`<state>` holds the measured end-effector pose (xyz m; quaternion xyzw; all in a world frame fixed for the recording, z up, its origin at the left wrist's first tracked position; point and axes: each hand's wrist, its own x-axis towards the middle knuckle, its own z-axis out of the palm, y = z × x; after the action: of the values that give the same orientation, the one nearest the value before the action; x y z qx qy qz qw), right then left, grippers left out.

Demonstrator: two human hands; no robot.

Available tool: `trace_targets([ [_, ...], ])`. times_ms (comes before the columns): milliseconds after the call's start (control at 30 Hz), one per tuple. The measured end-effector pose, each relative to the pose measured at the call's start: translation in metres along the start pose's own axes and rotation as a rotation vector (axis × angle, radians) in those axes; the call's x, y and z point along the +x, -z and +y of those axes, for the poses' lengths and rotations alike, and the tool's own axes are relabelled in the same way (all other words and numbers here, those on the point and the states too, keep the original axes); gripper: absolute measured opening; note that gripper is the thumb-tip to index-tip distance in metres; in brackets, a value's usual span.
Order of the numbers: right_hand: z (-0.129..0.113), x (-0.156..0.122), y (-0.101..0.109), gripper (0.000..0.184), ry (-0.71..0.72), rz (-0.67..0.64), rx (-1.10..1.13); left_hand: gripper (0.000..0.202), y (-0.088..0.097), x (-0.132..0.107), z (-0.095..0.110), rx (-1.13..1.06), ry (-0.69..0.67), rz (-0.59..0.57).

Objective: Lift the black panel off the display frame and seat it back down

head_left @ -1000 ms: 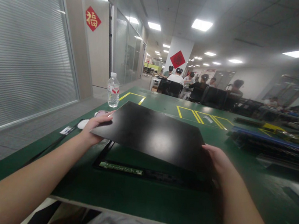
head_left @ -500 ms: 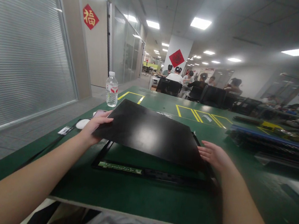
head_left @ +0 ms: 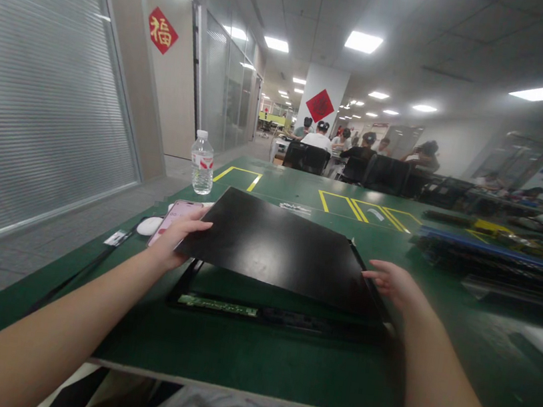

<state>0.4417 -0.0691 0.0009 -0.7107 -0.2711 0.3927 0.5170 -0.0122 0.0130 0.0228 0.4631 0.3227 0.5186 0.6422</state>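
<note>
Above table (head_left: 249, 362), left grip (head_left: 178, 236) holds panel (head_left: 273, 241) by edge.

Bright ceiling lights (head_left: 363, 42) shine above grey flooring (head_left: 44, 242), black chairs (head_left: 381, 174) and slatted blinds (head_left: 51, 78).

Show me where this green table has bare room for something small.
Two patches look bare: the green table between its near edge and the black frame, and the far strip between the left and right yellow outlines. It's crowded at left, where phone, white rounded object and bottle sit near the left hand, and at right, under the dark pile.
</note>
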Motion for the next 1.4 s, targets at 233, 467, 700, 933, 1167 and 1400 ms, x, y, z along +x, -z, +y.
trace_targets([
  [233,0.005,0.008,0.005,0.032,-0.001,0.040,-0.066,0.050,-0.002,0.001,-0.010,-0.027,0.056,0.013],
  [467,0.006,0.011,0.007,0.026,0.015,0.092,-0.103,0.062,0.001,0.005,-0.021,-0.014,0.071,-0.033],
  [700,0.005,0.007,0.005,0.028,0.048,0.120,-0.208,0.064,0.001,0.004,-0.022,0.007,0.076,0.005],
  [933,0.004,0.004,0.000,0.024,0.103,0.160,-0.364,0.063,-0.002,0.004,-0.023,0.031,0.126,0.069],
  [1167,0.004,0.002,-0.001,0.014,0.140,0.184,-0.538,0.051,-0.004,0.004,-0.023,0.053,0.141,0.081],
  [1400,0.006,0.008,0.004,0.015,0.167,0.204,-0.692,0.049,0.002,0.009,-0.030,0.064,0.127,0.090],
])
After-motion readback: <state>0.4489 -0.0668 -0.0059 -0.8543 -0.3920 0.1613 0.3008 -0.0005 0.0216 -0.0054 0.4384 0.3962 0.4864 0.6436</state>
